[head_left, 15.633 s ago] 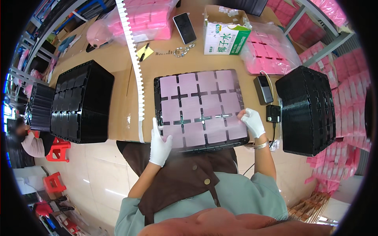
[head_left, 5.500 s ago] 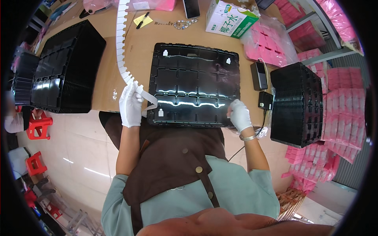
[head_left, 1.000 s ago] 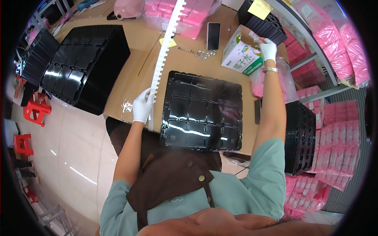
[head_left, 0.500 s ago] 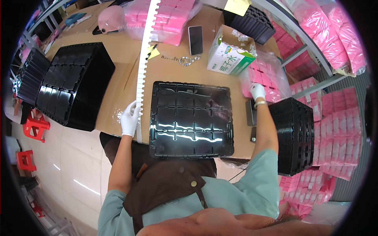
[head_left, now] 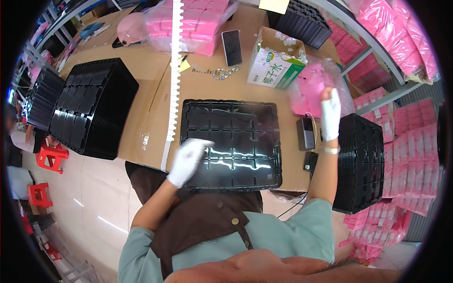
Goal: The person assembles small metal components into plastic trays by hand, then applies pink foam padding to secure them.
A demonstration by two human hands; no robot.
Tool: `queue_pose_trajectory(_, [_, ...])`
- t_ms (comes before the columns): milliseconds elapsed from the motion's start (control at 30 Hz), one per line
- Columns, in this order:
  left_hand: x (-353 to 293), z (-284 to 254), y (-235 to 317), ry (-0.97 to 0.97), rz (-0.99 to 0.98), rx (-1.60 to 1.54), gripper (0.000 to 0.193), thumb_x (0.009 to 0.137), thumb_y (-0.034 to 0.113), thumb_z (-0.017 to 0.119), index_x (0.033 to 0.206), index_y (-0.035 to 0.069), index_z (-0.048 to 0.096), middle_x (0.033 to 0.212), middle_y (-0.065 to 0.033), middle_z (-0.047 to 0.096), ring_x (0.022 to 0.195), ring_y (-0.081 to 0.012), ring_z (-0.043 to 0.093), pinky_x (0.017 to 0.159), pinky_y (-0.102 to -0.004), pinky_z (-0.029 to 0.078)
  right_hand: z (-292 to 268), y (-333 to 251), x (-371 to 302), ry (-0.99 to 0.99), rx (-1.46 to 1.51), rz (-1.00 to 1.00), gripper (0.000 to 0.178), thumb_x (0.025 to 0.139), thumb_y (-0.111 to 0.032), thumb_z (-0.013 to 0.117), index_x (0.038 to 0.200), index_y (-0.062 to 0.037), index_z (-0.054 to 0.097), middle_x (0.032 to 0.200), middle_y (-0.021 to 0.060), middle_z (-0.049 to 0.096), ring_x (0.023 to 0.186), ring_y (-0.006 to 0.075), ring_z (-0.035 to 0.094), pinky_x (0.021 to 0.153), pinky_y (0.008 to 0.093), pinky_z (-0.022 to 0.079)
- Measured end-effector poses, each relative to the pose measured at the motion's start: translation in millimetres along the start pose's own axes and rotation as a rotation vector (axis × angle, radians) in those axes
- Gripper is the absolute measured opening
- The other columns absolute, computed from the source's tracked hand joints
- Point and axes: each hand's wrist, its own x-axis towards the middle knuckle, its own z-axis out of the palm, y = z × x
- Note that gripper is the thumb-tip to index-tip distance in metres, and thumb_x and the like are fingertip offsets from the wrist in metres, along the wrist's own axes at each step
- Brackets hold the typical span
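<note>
A black plastic tray (head_left: 231,141) with a grid of shallow compartments lies on the cardboard-covered bench in front of me. My left hand (head_left: 191,160), in a white glove, is over the tray's left side. Its fingers stretch to the right, slightly blurred, with nothing seen in them. My right hand (head_left: 330,113), also white-gloved, is raised at the right beside a clear bag of pink packs (head_left: 309,89). Its fingers are drawn together, bare at the tips; whatever they hold cannot be made out. A dark box-shaped device (head_left: 306,133) with a cable sits just left of that hand.
Stacks of black trays stand at left (head_left: 89,108) and right (head_left: 361,162). A white notched strip (head_left: 175,80) crosses the bench. Farther back are a green-and-white carton (head_left: 276,61), a phone (head_left: 231,47), a beaded string (head_left: 225,72) and bagged pink packs (head_left: 188,28).
My left hand has moved right from the notched strip onto the tray's left side. My right hand has left the pink bag's near edge, moving right and turning fingers up.
</note>
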Motion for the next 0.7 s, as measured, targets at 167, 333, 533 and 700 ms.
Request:
queue_pose_trajectory(167, [51, 69, 17, -0.472, -0.611, -1.385, 0.072, 0.094, 0.061, 0.038, 0.132, 0.001, 0.048, 0.128, -0.0149, 0.055, 0.123, -0.028, 0.05, 0.105, -0.0438, 0.038, 83, -41, -99, -0.493, -0.085, 0.01, 0.011, 0.088, -0.013, 0.061, 0.09, -0.0035, 0.055, 0.079, 0.0144, 0.059, 0.072, 0.0296, 0.059, 0.067, 0.0387, 0.048])
queue_pose_trajectory(333, [73, 53, -14, -0.121, -0.512, -1.076, 0.031, 0.091, 0.032, 0.062, 0.111, 0.008, 0.059, 0.104, -0.0033, 0.064, 0.093, -0.0161, 0.06, 0.084, -0.0333, 0.048, 93, -16, -147, -0.452, -0.03, -0.263, 0.012, 0.081, -0.009, 0.065, 0.091, -0.0029, 0.061, 0.093, 0.0096, 0.062, 0.088, 0.029, 0.06, 0.08, 0.0377, 0.048])
queue_pose_trajectory(533, [45, 24, -29, 0.1, -0.569, -0.7, 0.021, 0.09, 0.028, 0.065, 0.104, 0.011, 0.062, 0.088, 0.0008, 0.062, 0.074, -0.0105, 0.058, 0.065, -0.0281, 0.047, 11, 75, -177, 0.122, -0.496, 0.275, 0.031, 0.092, -0.027, 0.058, 0.089, 0.0029, 0.061, 0.076, 0.0193, 0.063, 0.071, 0.0325, 0.063, 0.067, 0.0387, 0.049])
queue_pose_trajectory(700, [43, 21, -40, 0.155, -0.566, -0.589, 0.026, 0.09, 0.026, 0.066, 0.11, 0.01, 0.062, 0.089, 0.0008, 0.061, 0.073, -0.0074, 0.056, 0.063, -0.0235, 0.046, 11, 70, -197, -0.369, -0.533, 0.543, 0.035, 0.08, -0.03, 0.071, 0.093, 0.0011, 0.062, 0.087, 0.0161, 0.065, 0.08, 0.0311, 0.065, 0.073, 0.0397, 0.051])
